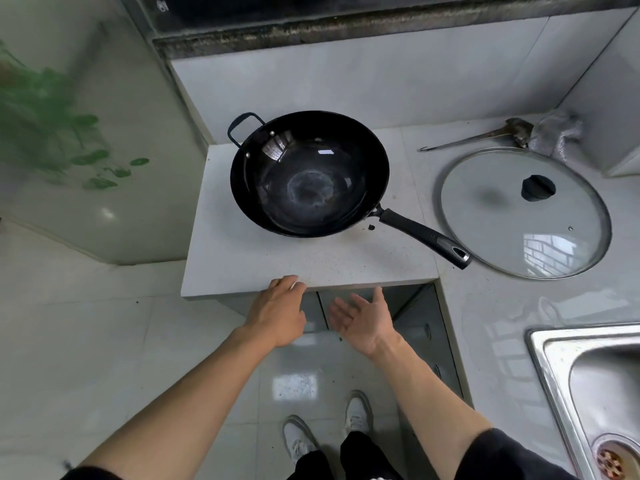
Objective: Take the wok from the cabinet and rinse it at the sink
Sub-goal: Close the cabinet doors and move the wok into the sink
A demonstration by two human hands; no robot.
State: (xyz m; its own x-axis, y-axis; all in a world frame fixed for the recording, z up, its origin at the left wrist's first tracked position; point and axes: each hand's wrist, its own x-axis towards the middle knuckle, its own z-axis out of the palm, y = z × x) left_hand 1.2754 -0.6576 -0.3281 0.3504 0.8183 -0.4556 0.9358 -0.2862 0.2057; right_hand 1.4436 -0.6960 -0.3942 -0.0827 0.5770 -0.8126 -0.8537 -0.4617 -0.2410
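Head view: black wok (309, 174) sits upright on the pale stone countertop (242, 258), its long black handle (424, 238) pointing toward the near right and a small loop handle (242, 128) at the far left rim. Just right of it a glass lid (524, 213) with a black knob lies flat on the counter, the tip of the wok's handle reaching its edge. Behind the lid lie a metal ladle (485, 135) and a crumpled grey cloth (557, 133). A stainless sink (554, 368) shows at the lower right. The left hand (278, 310) rests its loosely spread fingers on the counter's front edge, grasping nothing. The right hand (360, 318) hovers palm-up below the edge, fingers released and empty, in front of the grey cabinet doors (320, 301). White shoes (358, 412) stand on the tiled floor.
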